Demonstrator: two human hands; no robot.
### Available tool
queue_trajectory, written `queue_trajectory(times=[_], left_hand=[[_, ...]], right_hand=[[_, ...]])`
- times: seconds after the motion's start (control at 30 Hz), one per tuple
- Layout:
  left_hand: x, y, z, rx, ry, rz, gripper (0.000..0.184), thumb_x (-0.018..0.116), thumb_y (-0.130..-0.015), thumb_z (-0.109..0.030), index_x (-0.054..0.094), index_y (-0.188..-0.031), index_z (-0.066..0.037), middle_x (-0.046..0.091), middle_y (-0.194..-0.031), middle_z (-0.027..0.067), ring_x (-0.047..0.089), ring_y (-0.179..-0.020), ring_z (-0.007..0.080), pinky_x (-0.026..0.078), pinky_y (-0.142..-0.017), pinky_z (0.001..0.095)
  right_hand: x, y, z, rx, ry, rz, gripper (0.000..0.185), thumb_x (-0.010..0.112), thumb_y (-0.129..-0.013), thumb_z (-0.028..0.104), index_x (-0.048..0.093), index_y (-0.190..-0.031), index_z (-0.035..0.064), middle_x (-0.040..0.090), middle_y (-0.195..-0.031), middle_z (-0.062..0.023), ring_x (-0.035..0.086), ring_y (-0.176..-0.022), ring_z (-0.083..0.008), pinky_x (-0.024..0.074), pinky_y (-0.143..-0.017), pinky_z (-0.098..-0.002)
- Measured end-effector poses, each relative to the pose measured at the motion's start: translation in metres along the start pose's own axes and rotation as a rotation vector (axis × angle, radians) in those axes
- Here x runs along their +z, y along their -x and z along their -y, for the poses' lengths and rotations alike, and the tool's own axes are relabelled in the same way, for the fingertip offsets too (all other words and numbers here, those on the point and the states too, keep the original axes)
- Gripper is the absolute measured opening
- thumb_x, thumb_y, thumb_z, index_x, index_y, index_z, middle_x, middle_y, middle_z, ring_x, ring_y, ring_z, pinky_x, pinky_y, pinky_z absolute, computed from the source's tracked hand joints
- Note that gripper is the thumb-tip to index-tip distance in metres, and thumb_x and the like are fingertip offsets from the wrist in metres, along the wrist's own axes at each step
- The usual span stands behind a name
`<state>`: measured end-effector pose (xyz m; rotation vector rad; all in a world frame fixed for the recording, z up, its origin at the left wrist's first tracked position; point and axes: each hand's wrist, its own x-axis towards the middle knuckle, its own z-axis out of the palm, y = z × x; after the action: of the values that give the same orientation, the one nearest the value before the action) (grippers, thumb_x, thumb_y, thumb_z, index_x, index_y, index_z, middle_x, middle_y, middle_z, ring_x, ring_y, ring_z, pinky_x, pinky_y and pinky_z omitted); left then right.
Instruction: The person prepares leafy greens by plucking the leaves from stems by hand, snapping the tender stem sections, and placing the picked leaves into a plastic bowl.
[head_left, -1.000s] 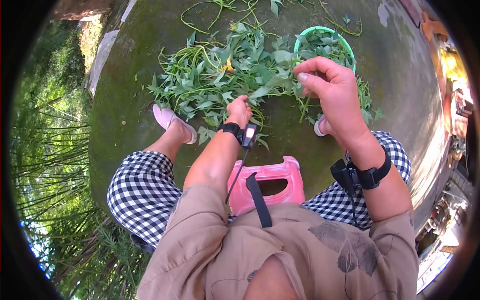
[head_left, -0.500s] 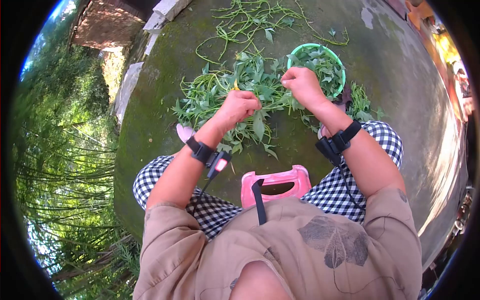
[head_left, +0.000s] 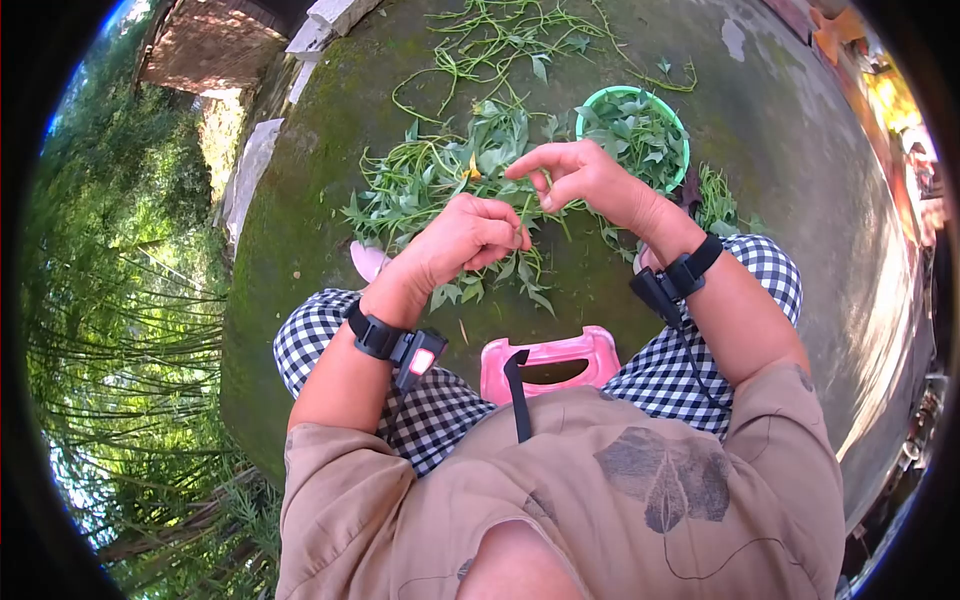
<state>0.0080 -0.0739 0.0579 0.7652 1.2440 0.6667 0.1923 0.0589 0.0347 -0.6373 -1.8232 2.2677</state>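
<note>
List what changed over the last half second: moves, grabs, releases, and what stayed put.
Right hand moved left and slightly down, toward the left hand; its thumb and index finger spread apart, any release unclear. Left hand drew slightly back toward the body, now pinching a green stem. Unchanged: green-rimmed basket, leafy heap.

Brown leaf-print shirt (head_left: pixel 560 440); checked trousers (head_left: pixel 660 390); black wristbands (head_left: pixel 692 268) (cabled, apparently).

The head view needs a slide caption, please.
Left hand and right hand over leafy vines, near green-rimmed tub of leaves.
</note>
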Motion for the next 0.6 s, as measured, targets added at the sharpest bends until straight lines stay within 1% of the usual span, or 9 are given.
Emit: queue_trajectory(times=[0.1, 0.2, 0.3, 0.33, 0.4, 0.5, 0.6], left_hand=[[-0.012, -0.010, 0.003, 0.014, 0.009, 0.001, 0.020, 0.059, -0.074, -0.011, 0.068, -0.084, 0.003, 0.050, -0.053, -0.0015, 0.039, -0.041, 0.0041, 0.026, -0.038, 0.0214], [-0.019, -0.015, -0.003, 0.012, 0.026, -0.025, 0.019, 0.058, -0.074, -0.009, 0.068, -0.084, 0.003, 0.050, -0.054, -0.0016, 0.039, -0.041, 0.0037, 0.027, -0.038, 0.0214], [-0.019, -0.017, -0.009, 0.022, 0.057, -0.058, 0.018, 0.058, -0.074, -0.008, 0.069, -0.084, 0.003, 0.051, -0.055, -0.0014, 0.039, -0.042, 0.0036, 0.027, -0.038, 0.0209], [-0.018, -0.017, -0.010, 0.026, 0.034, -0.071, 0.015, 0.062, -0.079, -0.011, 0.068, -0.084, 0.002, 0.051, -0.057, -0.0017, 0.038, -0.043, 0.0036, 0.028, -0.041, 0.0201], [-0.015, -0.019, -0.010, 0.051, 0.062, -0.119, 0.014, 0.063, -0.082, -0.012, 0.068, -0.084, 0.000, 0.054, -0.059, -0.0015, 0.039, -0.044, 0.0030, 0.028, -0.041, 0.0193], [-0.010, -0.024, -0.011, 0.098, 0.059, -0.187, 0.013, 0.065, -0.085, -0.014, 0.068, -0.084, -0.001, 0.057, -0.062, -0.0013, 0.040, -0.045, 0.0021, 0.029, -0.042, 0.0184], [-0.007, -0.030, -0.007, 0.159, 0.017, -0.245, 0.011, 0.066, -0.086, -0.014, 0.068, -0.083, -0.003, 0.059, -0.064, -0.0012, 0.041, -0.046, 0.0019, 0.029, -0.043, 0.0181]], right_hand=[[-0.001, -0.006, 0.005, 0.092, 0.048, -0.011, 0.039, 0.065, -0.077, 0.011, 0.066, -0.114, 0.0004, 0.055, -0.081, 0.0021, 0.054, -0.074, -0.0087, 0.0464, -0.071, -0.0246], [0.000, -0.011, 0.006, 0.092, 0.140, -0.026, 0.029, 0.065, -0.082, 0.014, 0.068, -0.107, 0.0010, 0.059, -0.081, 0.0019, 0.056, -0.076, -0.0090, 0.0462, -0.071, -0.0251], [0.000, -0.019, -0.006, -0.005, 0.207, -0.111, 0.020, 0.066, -0.083, 0.018, 0.070, -0.092, 0.0010, 0.065, -0.077, -0.0012, 0.057, -0.069, -0.0079, 0.0476, -0.064, -0.0255], [0.001, -0.019, -0.007, -0.040, 0.254, -0.117, 0.019, 0.065, -0.083, 0.017, 0.069, -0.090, 0.0007, 0.065, -0.077, -0.0023, 0.057, -0.069, -0.0089, 0.0475, -0.064, -0.0264], [0.003, -0.020, -0.004, -0.113, 0.351, -0.130, 0.017, 0.064, -0.082, 0.016, 0.067, -0.085, -0.0001, 0.064, -0.075, -0.0045, 0.058, -0.068, -0.0108, 0.0473, -0.064, -0.0281], [0.002, -0.021, -0.004, -0.279, 0.498, -0.181, 0.016, 0.064, -0.080, 0.017, 0.065, -0.084, 0.0009, 0.062, -0.075, -0.0089, 0.060, -0.068, -0.0192, 0.0475, -0.065, -0.0327], [0.004, -0.019, -0.002, -0.324, 0.634, -0.237, 0.016, 0.062, -0.080, 0.018, 0.065, -0.082, 0.0025, 0.061, -0.076, -0.0115, 0.061, -0.072, -0.0283, 0.0475, -0.066, -0.0370]])
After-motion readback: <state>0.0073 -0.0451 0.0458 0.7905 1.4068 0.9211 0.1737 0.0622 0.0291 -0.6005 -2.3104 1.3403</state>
